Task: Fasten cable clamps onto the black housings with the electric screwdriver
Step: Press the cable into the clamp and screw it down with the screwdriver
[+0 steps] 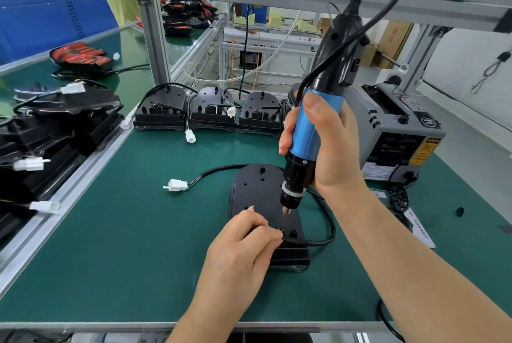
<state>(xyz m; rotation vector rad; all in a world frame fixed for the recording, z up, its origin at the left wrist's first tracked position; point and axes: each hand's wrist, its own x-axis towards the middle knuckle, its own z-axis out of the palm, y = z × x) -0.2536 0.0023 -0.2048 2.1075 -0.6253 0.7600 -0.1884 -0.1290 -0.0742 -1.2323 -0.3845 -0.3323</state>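
Note:
A black housing (257, 190) lies flat on the green mat in front of me, its black cable (328, 220) looping round the right side to a white connector (177, 184) on the left. My left hand (241, 248) rests on the housing's near end and pinches a small black cable clamp (279, 230) against it. My right hand (321, 146) grips the blue and black electric screwdriver (310, 132) upright. Its bit (285, 214) points down at the clamp, right above it; whether it touches is unclear.
Three more black housings (212, 110) with cables stand in a row at the back of the mat. A stack of housings (55, 132) fills the left bench. A grey tape dispenser (393, 132) sits at the right. A small black part (460, 211) lies beside a paper sheet.

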